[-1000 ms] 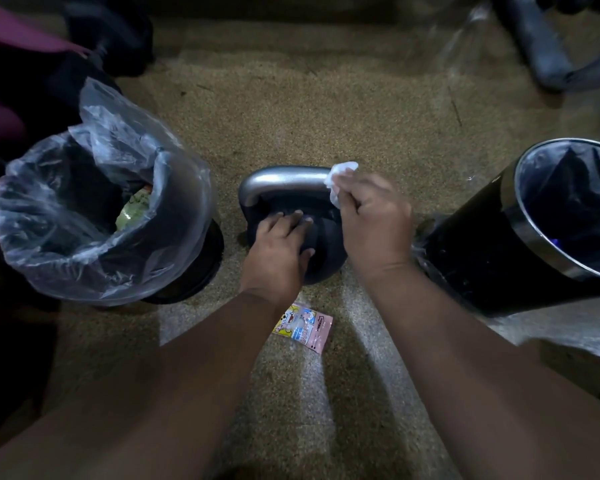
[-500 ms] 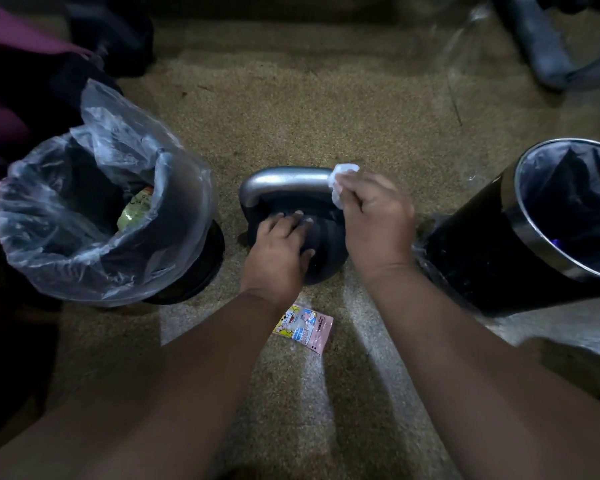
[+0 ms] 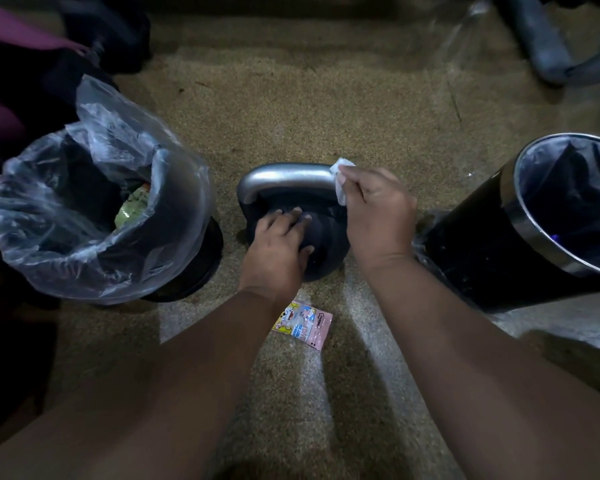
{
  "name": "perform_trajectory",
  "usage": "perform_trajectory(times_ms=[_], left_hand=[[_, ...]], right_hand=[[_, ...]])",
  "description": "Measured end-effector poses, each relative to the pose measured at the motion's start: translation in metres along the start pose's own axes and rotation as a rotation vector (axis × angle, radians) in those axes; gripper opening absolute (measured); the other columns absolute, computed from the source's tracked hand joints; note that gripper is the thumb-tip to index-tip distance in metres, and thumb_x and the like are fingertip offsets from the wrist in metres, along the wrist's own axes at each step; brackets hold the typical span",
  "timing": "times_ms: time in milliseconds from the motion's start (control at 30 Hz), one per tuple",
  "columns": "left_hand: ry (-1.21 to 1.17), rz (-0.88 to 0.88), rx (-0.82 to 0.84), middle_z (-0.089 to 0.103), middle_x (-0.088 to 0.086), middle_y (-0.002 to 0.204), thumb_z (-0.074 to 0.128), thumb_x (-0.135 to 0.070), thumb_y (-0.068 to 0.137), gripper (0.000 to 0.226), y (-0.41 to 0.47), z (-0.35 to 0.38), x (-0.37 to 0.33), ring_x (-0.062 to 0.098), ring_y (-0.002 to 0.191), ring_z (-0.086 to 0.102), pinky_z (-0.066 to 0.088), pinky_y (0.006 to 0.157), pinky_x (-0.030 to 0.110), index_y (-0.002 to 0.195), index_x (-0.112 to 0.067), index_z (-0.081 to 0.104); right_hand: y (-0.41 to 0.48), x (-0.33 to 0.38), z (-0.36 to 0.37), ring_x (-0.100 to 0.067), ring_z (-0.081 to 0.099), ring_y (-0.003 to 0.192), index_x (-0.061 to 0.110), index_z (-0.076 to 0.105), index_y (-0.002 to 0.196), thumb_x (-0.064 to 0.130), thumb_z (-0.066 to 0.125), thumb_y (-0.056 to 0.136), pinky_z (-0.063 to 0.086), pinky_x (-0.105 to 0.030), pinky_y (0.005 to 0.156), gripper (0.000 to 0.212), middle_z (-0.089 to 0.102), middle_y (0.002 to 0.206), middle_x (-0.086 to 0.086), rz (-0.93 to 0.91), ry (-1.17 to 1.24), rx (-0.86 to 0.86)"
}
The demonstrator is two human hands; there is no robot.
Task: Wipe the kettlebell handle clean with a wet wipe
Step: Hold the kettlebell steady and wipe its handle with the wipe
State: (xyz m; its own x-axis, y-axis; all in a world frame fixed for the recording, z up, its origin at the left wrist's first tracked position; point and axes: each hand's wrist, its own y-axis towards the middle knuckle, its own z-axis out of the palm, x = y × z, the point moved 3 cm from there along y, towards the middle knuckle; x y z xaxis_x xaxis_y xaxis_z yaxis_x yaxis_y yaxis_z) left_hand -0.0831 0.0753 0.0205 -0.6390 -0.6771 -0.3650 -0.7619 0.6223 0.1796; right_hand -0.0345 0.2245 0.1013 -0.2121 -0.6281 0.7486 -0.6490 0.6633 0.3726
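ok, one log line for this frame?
step: wiping | right hand: pinches white wet wipe on right end of silver metal kettlebell handle | left hand: flat on black kettlebell body | pink printed sachet: on tan speckled floor

floor [image 3: 326,109]: speckled tan | centre: kettlebell [image 3: 326,242] | left: bag-lined bin [image 3: 207,261] | right: black steel-rimmed bin [image 3: 482,258] | near kettlebell, camera side: pink packet [image 3: 303,325] lying flat
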Motion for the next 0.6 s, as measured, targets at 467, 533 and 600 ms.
perform_trajectory(times_ms=[467, 533, 600], left_hand=[[-0.005, 0.008, -0.006, 0.053, 0.006, 0.141, 0.07, -0.025, 0.086, 0.05, 0.001, 0.0, 0.0, 0.032, 0.129, 0.041, 0.036, 0.11, 0.037, 0.133, -0.012, 0.059], [-0.001, 0.009, -0.002, 0.053, 0.006, 0.141, 0.071, -0.025, 0.086, 0.05, 0.001, 0.0, 0.0, 0.032, 0.128, 0.041, 0.036, 0.11, 0.037, 0.133, -0.012, 0.059], [-0.005, 0.005, 0.003, 0.053, 0.005, 0.141, 0.071, -0.024, 0.086, 0.051, 0.0, 0.0, -0.001, 0.031, 0.129, 0.04, 0.035, 0.111, 0.037, 0.134, -0.012, 0.059]], right_hand=[[-0.007, 0.001, -0.003, -0.012, 0.067, 0.087, 0.014, 0.078, 0.095, 0.014, 0.066, 0.086, 0.05, -0.021, 0.084, 0.015, 0.072, 0.094, 0.001, -0.083, -0.011, 0.01], [0.0, 0.0, -0.002, -0.011, 0.066, 0.086, 0.017, 0.078, 0.096, 0.018, 0.065, 0.087, 0.048, -0.018, 0.083, 0.016, 0.071, 0.094, 0.003, -0.017, 0.001, 0.012], [0.002, 0.0, -0.001, -0.011, 0.066, 0.086, 0.017, 0.078, 0.096, 0.019, 0.065, 0.086, 0.049, -0.02, 0.083, 0.016, 0.071, 0.092, 0.003, 0.026, 0.035, -0.01]])
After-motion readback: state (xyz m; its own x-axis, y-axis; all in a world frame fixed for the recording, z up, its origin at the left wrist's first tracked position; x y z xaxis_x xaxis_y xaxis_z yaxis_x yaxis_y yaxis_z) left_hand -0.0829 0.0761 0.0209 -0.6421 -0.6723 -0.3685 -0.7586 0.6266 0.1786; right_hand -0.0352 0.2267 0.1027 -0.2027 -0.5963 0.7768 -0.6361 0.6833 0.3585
